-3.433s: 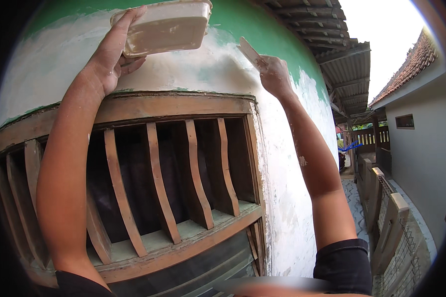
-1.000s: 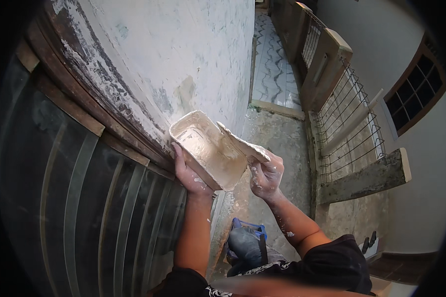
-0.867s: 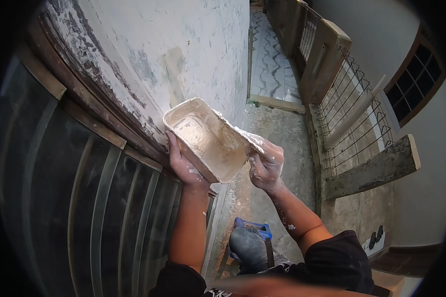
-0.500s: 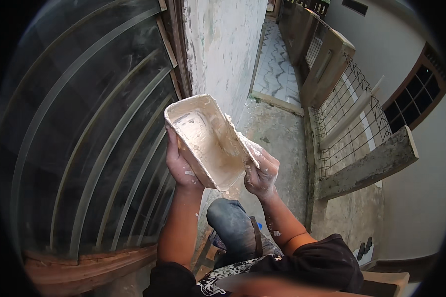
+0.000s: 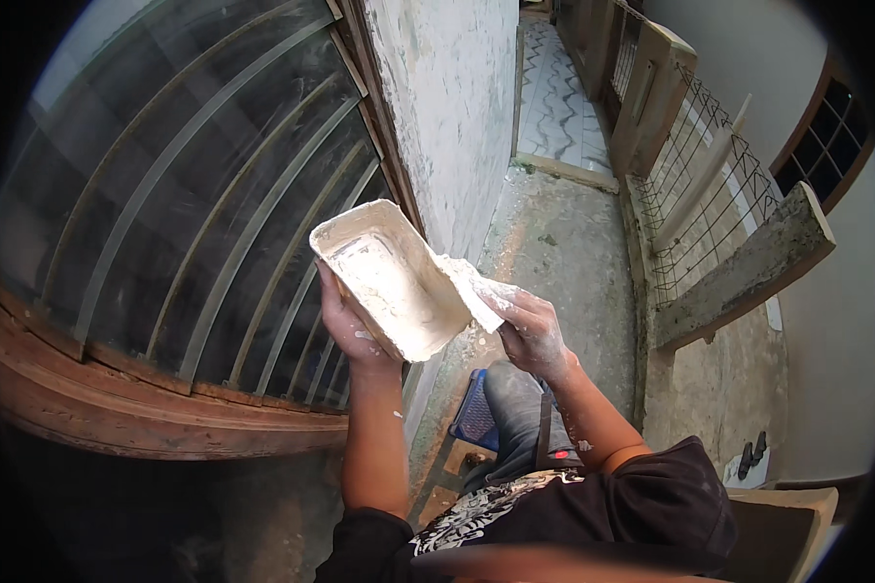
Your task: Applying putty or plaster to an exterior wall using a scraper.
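My left hand grips the side of an oblong tub from below and the left, thumb up along its wall. The tub is tilted, its open top facing me, and whitish paste coats its inside and rim. In my right hand is a flat scraper, thickly smeared with white paste. Its blade lies against the tub's right rim, and my fingers cover the handle end. White smears spot both hands and forearms.
A louvred glass window in a brown wooden frame stands at the left. Beside it is a patchy white wall. Wire mesh and a concrete rail edge the path at right. A blue plastic item is by my leg.
The scraper has shifted outward along the tub's right rim and shows more of its white face. The view has swung, revealing more of the window's lower frame and the blue item.
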`<control>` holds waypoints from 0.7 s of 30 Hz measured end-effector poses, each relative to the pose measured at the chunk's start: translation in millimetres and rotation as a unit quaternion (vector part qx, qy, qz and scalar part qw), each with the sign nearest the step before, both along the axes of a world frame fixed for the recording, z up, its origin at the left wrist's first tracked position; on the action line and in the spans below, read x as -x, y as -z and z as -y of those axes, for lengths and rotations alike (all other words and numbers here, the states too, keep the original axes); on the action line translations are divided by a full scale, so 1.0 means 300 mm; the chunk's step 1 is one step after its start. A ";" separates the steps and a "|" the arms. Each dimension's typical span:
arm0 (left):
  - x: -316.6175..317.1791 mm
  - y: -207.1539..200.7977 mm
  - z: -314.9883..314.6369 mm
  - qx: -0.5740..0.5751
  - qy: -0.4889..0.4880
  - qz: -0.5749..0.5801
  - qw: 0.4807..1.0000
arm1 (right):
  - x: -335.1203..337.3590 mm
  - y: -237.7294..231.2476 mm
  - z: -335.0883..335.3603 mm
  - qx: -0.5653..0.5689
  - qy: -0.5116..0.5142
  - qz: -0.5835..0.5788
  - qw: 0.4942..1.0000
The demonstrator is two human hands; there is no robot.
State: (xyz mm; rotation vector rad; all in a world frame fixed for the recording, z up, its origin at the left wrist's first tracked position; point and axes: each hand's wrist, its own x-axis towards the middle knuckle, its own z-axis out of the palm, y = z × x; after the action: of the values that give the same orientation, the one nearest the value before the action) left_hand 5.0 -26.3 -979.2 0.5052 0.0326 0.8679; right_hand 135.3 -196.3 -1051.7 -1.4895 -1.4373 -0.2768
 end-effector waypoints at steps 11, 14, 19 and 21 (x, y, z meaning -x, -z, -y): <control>-0.371 0.146 0.023 0.030 -0.035 0.021 0.999 | -0.372 0.032 0.044 0.059 0.028 -0.043 0.997; -0.516 0.187 0.030 0.030 -0.040 0.054 0.997 | -0.595 0.010 0.067 0.080 0.031 -0.134 0.987; -0.733 0.199 0.089 0.024 -0.124 0.002 0.992 | -0.984 0.028 0.081 0.122 -0.020 -0.372 0.920; -0.777 0.213 0.115 0.023 -0.108 0.002 0.994 | -1.078 0.010 0.071 0.012 -0.128 -0.555 0.822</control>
State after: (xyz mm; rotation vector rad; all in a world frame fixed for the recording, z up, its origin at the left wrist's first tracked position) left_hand 238.0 -60.9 -1043.1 0.4629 0.1053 1.0779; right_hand 458.7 -217.7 -1054.8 -1.0937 -0.6345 0.6977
